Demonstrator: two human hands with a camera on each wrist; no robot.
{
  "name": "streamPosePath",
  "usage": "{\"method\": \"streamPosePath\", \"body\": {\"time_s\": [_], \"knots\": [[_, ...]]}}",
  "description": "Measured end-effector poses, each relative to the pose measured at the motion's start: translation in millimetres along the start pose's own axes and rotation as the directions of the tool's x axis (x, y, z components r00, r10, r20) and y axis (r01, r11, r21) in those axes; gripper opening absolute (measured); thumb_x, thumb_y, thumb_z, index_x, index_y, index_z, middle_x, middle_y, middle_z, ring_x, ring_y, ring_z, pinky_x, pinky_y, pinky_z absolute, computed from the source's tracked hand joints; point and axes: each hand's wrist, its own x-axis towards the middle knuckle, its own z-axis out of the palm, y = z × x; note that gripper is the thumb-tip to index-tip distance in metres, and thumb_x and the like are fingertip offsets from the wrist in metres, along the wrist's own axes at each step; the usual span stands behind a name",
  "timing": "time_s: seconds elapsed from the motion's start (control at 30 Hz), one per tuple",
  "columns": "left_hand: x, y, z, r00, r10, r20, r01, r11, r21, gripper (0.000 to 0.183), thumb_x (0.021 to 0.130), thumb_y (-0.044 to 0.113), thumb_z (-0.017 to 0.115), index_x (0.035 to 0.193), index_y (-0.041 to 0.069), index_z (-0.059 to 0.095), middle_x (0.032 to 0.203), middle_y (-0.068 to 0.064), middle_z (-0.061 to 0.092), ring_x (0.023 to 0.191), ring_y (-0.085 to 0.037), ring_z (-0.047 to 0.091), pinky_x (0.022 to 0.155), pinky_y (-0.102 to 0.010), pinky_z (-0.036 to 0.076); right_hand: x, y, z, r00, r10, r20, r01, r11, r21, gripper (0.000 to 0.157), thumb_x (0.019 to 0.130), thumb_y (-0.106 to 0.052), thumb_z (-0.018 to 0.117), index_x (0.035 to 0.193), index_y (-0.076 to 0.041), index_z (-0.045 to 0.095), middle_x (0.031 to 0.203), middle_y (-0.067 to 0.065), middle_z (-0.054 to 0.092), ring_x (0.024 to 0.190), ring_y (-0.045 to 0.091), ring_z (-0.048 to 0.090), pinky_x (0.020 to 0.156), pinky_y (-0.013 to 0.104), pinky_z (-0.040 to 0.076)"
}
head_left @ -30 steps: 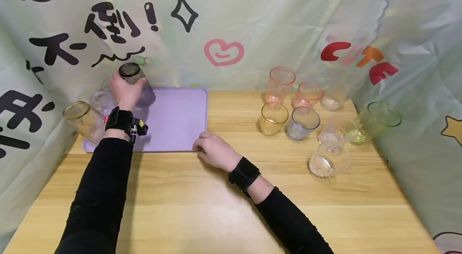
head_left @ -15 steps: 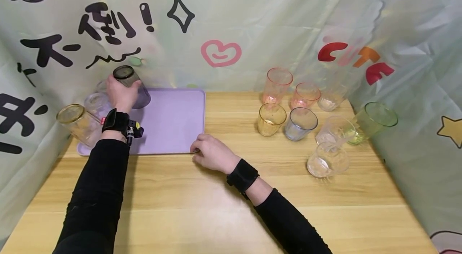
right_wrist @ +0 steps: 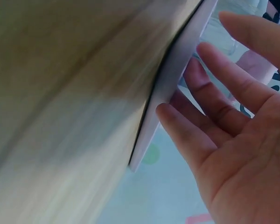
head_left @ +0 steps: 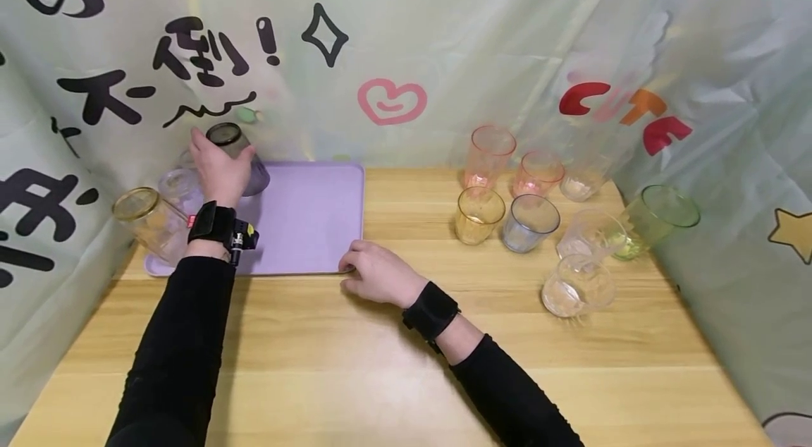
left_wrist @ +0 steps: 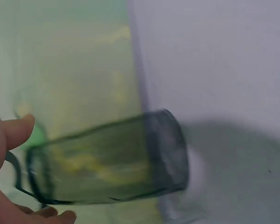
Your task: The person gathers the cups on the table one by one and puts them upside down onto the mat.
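In the head view my left hand (head_left: pixel 220 168) is at a tall smoky-grey drinking glass (head_left: pixel 256 175) on the back left of a lilac tray (head_left: pixel 311 221). The left wrist view shows the thumb (left_wrist: pixel 21 130) spread apart from the glass's side, with the other fingertips on its opposite side near the rim. My right hand (head_left: pixel 383 276) is at the tray's front right corner. Seen from the right wrist, its fingers are extended and gently bent, fingertips against the tray's raised edge (right_wrist: pixel 151 116), thumb standing away from it.
A glass with an amber rim (head_left: pixel 142 218) stands on the tray's left, with a clear glass (head_left: pixel 177 186) behind it, partly hidden. Several tumblers stand at the table's right, including a yellow glass (head_left: pixel 480 218), a blue-grey glass (head_left: pixel 529 225) and a green glass (head_left: pixel 662 214). A printed curtain (head_left: pixel 482 24) hangs behind.
The left hand's fingers have spread slightly away from the grey glass, which stays where it was. The right hand keeps its place at the tray corner. The head view has shifted a little.
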Motion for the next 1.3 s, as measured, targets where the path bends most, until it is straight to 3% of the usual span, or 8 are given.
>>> {"method": "streamPosePath", "body": {"time_s": [0.33, 0.43, 0.57, 0.73, 0.87, 1.0, 1.2, 1.3], "knots": [[-46.2, 33.7, 10.7, 0.975, 0.174, -0.141, -0.187, 0.979, -0.081, 0.091, 0.077, 0.046, 0.065, 0.145, 0.015, 0.013, 0.146, -0.004, 0.018, 0.128, -0.009, 0.017, 0.106, -0.024, 0.017, -0.1, 8.1, -23.9, 0.982, 0.010, -0.187, -0.002, 0.999, 0.044, 0.028, 0.084, -0.028, 0.061, 0.108, -0.012, 0.061, 0.104, -0.002, 0.054, 0.082, 0.007, 0.050, 0.072, 0.022, 0.045], [-63.4, 35.3, 17.2, 0.956, 0.239, -0.168, -0.258, 0.961, -0.103, 0.086, 0.076, 0.041, 0.067, 0.143, 0.013, 0.021, 0.139, -0.005, 0.028, 0.119, -0.010, 0.031, 0.101, -0.027, 0.029, -1.5, 10.6, -33.1, 0.963, 0.020, -0.268, -0.005, 0.998, 0.059, 0.028, 0.085, -0.028, 0.060, 0.109, -0.013, 0.061, 0.106, -0.004, 0.054, 0.089, 0.006, 0.049, 0.077, 0.023, 0.046], [-87.7, 36.5, 27.1, 0.923, 0.346, -0.170, -0.370, 0.918, -0.145, 0.071, 0.076, 0.028, 0.069, 0.135, 0.007, 0.034, 0.126, -0.009, 0.036, 0.101, -0.016, 0.043, 0.086, -0.034, 0.041, -3.7, 14.6, -47.3, 0.914, 0.028, -0.404, 0.004, 0.997, 0.078, 0.028, 0.084, -0.025, 0.061, 0.110, -0.013, 0.060, 0.109, -0.002, 0.055, 0.101, 0.005, 0.046, 0.088, 0.025, 0.043], [-118.4, 38.1, 39.5, 0.880, 0.459, -0.120, -0.474, 0.867, -0.155, 0.056, 0.076, 0.019, 0.067, 0.125, 0.006, 0.044, 0.118, -0.012, 0.039, 0.095, -0.020, 0.046, 0.077, -0.037, 0.044, -11.4, 19.8, -68.4, 0.819, 0.039, -0.573, 0.033, 0.993, 0.114, 0.031, 0.084, -0.022, 0.061, 0.113, -0.010, 0.058, 0.110, 0.001, 0.056, 0.100, 0.007, 0.047, 0.086, 0.028, 0.044], [-140.8, 39.2, 45.9, 0.854, 0.519, -0.036, -0.517, 0.840, -0.164, 0.050, 0.075, 0.017, 0.067, 0.121, 0.006, 0.048, 0.113, -0.012, 0.043, 0.091, -0.018, 0.047, 0.069, -0.036, 0.044, -18.8, 26.2, -82.0, 0.749, 0.063, -0.659, 0.052, 0.987, 0.154, 0.032, 0.084, -0.022, 0.060, 0.113, -0.008, 0.057, 0.110, 0.003, 0.056, 0.099, 0.008, 0.048, 0.083, 0.031, 0.047], [-160.4, 41.2, 49.4, 0.821, 0.554, 0.138, -0.529, 0.830, -0.179, 0.046, 0.077, 0.018, 0.065, 0.120, 0.009, 0.049, 0.114, -0.008, 0.045, 0.091, -0.016, 0.047, 0.066, -0.034, 0.045, -25.6, 34.5, -91.4, 0.688, 0.095, -0.720, 0.048, 0.983, 0.176, 0.033, 0.083, -0.021, 0.062, 0.113, -0.006, 0.058, 0.110, 0.005, 0.056, 0.101, 0.011, 0.048, 0.083, 0.038, 0.048], [-180.7, 41.0, 52.3, 0.721, 0.547, 0.425, -0.574, 0.815, -0.075, 0.044, 0.079, 0.026, 0.065, 0.118, 0.012, 0.052, 0.120, -0.004, 0.046, 0.096, -0.015, 0.046, 0.071, -0.036, 0.048, -34.2, 46.6, -99.5, 0.626, 0.189, -0.757, -0.024, 0.974, 0.223, 0.040, 0.082, -0.022, 0.063, 0.119, -0.008, 0.054, 0.115, 0.007, 0.053, 0.107, 0.013, 0.044, 0.087, 0.040, 0.042], [-186.3, 38.9, 54.4, 0.679, 0.511, 0.528, -0.599, 0.800, -0.004, 0.048, 0.077, 0.030, 0.068, 0.117, 0.010, 0.053, 0.119, -0.006, 0.047, 0.099, -0.018, 0.045, 0.076, -0.038, 0.047, -39.5, 51.6, -104.3, 0.575, 0.277, -0.770, -0.056, 0.952, 0.300, 0.048, 0.081, -0.022, 0.065, 0.124, -0.008, 0.049, 0.121, 0.008, 0.048, 0.112, 0.016, 0.041, 0.091, 0.042, 0.040]]}}
